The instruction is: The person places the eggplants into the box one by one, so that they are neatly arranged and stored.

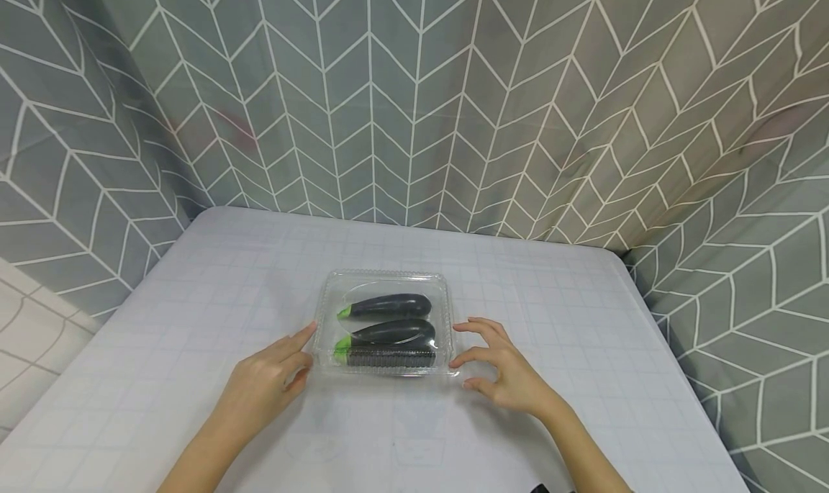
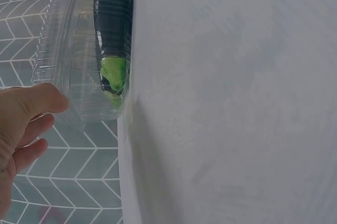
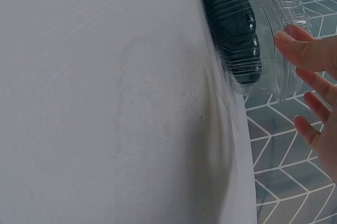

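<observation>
A clear plastic clamshell box lies closed on the table, with two dark eggplants inside. The upper eggplant and the lower eggplant both have green stem ends pointing left. At the box's left side is my left hand, its extended index finger reaching the rim. Opposite it, my right hand has its fingers spread and slightly bent by the right rim, the thumb apart from the box. Ridged walls of the box show in the left wrist view and the right wrist view.
The table has a white cloth with faint grid lines. Grey curtains with a white chevron pattern stand behind it and at both sides. A small black object shows at the bottom edge, by the right forearm.
</observation>
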### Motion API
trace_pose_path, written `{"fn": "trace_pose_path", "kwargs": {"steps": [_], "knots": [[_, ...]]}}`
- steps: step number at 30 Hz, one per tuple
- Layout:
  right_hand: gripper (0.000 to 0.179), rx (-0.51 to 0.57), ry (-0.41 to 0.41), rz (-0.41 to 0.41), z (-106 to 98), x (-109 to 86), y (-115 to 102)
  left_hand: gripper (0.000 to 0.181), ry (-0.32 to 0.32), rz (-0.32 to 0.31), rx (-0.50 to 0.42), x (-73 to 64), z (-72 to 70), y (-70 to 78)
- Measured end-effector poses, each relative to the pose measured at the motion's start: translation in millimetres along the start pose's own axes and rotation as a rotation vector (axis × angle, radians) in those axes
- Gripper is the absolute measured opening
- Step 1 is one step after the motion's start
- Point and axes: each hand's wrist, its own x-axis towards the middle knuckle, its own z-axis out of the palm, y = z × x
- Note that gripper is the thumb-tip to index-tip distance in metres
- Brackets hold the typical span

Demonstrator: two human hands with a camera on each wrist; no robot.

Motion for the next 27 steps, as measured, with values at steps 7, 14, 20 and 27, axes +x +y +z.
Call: {"fn": "trace_pose_path", "kwargs": {"steps": [7,14,20,27], "knots": [[0.042,-0.005,0.003,0.005,0.4,-0.9,-0.9,0.032,-0.059,-0.054,0.016,-0.8,0.3,-1.2],[0.042,-0.013,-0.003,0.001,-0.5,-0.7,-2.7,0.031,-0.112,-0.135,0.000,-3.6,-3.9,-1.4],[0.042,-0.019,0.000,-0.007,-2.1,0.3,-4.7,0.031,-0.094,-0.150,-0.014,-3.5,-8.0,-2.8],[0.039,-0.032,0.007,-0.022,-3.7,1.7,-6.5,0.033,-0.094,-0.150,-0.020,4.2,-15.7,-7.1]]}}
